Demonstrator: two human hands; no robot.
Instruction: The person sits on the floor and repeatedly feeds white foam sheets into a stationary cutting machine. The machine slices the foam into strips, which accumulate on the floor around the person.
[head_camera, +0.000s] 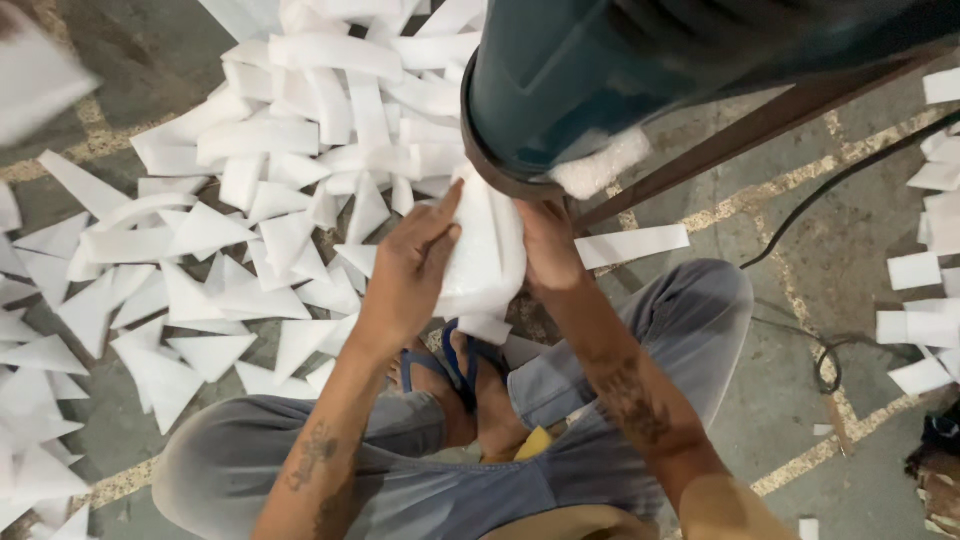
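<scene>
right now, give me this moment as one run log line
left hand: on white foam piece | right hand: gripping its other side | above: dark teal drum | floor: white foam offcuts

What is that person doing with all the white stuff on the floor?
A person is sitting low on a concrete floor, pressing a thick white foam piece between the left hand and the right hand. They hold it just under a big dark teal machine. Lots of cut white foam scraps, many of them triangles, are scattered beside them.
</scene>
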